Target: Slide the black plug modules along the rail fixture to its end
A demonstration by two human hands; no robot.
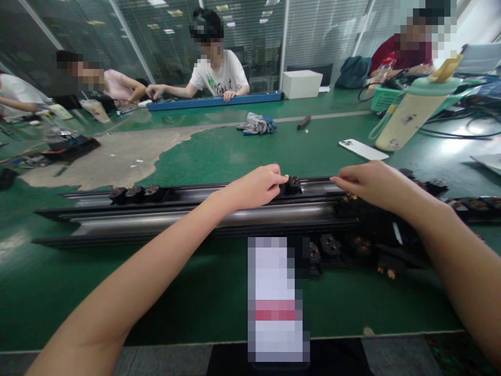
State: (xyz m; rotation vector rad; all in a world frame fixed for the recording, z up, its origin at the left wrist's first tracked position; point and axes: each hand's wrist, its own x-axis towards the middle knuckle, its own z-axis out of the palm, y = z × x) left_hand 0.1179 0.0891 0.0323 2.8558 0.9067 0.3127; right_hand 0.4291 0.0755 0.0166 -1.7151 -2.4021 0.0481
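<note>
A long black and grey metal rail point(156, 214) lies across the green table in front of me. My left hand point(258, 185) is curled, its fingertips pinching a small black socket module point(293, 184) that sits in the rail's upper channel. My right hand point(366, 183) rests on the rail just right of that module, fingers bent and pressed together over other black modules point(348, 201); what they hold, if anything, is hidden. Three more modules point(135, 193) sit in the channel at the left.
Loose black modules point(344, 250) lie by the near right of the rail. A white phone point(363, 150), a tilted bottle point(415, 112), a green basket point(385, 96), gloves point(256, 124) and a white box point(302, 83) lie beyond. Three people sit around the far side.
</note>
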